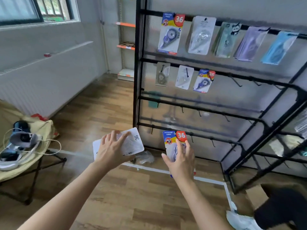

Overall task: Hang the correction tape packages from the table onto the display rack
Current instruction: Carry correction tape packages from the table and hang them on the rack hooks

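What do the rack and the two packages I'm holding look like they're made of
Display rack: likely black-painted metal tubing, matte, with thin wire hooks; back panel looks like translucent ribbed plastic. Colourful package in the right hand: glossy printed card, apparently with a clear plastic blister. White package in the left hand: matte white card; clear plastic seems to show beneath the hand.

The left forearm and the right forearm are seen bare along their whole visible length. The slender-fingered left hand and right hand are likewise left uncovered, from wrist to fingertips, as far as they show.
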Tool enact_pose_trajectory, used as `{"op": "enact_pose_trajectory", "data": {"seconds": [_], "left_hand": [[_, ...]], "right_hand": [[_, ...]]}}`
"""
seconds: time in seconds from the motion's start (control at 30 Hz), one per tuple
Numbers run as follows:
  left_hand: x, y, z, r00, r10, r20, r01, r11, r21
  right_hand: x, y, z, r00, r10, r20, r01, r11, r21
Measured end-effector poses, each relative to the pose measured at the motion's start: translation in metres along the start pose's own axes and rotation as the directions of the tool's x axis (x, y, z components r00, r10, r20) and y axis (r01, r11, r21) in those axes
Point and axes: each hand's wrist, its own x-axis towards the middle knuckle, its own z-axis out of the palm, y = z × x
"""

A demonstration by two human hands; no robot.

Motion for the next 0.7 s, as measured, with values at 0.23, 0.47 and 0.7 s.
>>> {"op": "enact_pose_trajectory", "data": {"seconds": [0.23, 0.47, 0.7], "left_hand": [[0.096, 0.045, 0.028, 0.996, 0.085, 0.001, -0.085, 0.996, -0.009], [0.220, 0.073, 0.041, 0.986, 0.159, -0.046, -0.161, 0.986, -0.051], [0.316, 0.104, 0.060, 0.967, 0.249, -0.047, -0.251, 0.967, -0.045]], "right_hand": [[0.085, 0.037, -0.001, 0.997, 0.050, -0.067, -0.051, 0.999, -0.009], [0.191, 0.056, 0.003, 0.983, 0.092, -0.159, -0.094, 0.996, -0.002], [0.274, 0.074, -0.005, 0.953, 0.139, -0.268, -0.152, 0.988, -0.031]]}}
